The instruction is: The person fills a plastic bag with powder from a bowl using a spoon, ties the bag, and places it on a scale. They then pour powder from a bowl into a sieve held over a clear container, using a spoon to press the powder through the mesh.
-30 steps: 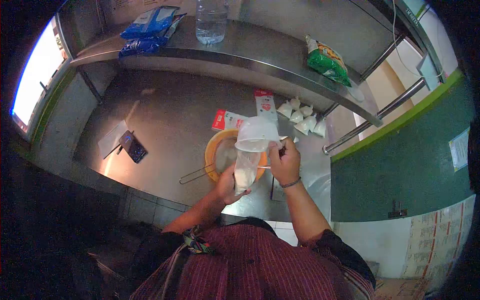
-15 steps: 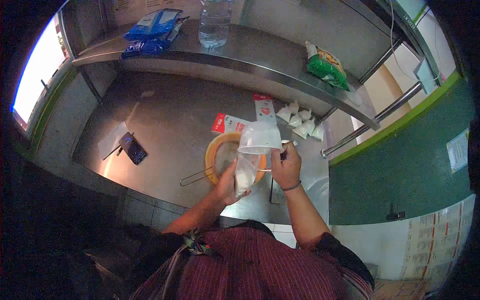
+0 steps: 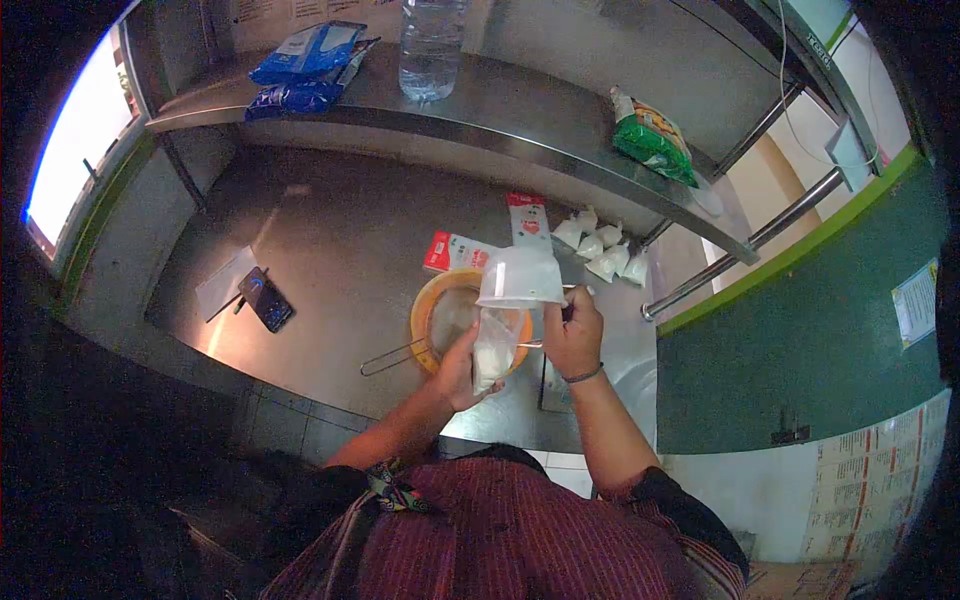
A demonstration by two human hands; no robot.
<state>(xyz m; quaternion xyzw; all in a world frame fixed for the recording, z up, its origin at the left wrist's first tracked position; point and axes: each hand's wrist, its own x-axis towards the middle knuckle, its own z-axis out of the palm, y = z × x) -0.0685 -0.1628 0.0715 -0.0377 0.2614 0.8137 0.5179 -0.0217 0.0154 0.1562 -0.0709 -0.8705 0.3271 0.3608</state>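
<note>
My left hand (image 3: 459, 372) is closed around a clear plastic bag (image 3: 492, 362) with white powder in its lower part. Just above the bag's mouth, a translucent plastic measuring jug (image 3: 522, 274) is tipped over, rim downward. My right hand (image 3: 575, 332) grips the jug at its right side; the handle is mostly hidden by my fingers. Behind and below both hands stands an orange bowl (image 3: 420, 312), with a wire-handled sieve (image 3: 393, 357) resting across it. The bag and jug hide part of the bowl's right side.
Behind the bowl lie two red-and-white cartons (image 3: 462, 252) and several tied bags of white powder (image 3: 606, 262). A phone (image 3: 266, 300) leans at the left. Overhead, a metal shelf (image 3: 520, 140) carries blue packs (image 3: 308, 68), a water bottle (image 3: 431, 55) and a green pack (image 3: 652, 138).
Both hands keep their hold in nearly the same place. The jug looks slightly more tipped over the bag's mouth. The whole view has shifted a little.
</note>
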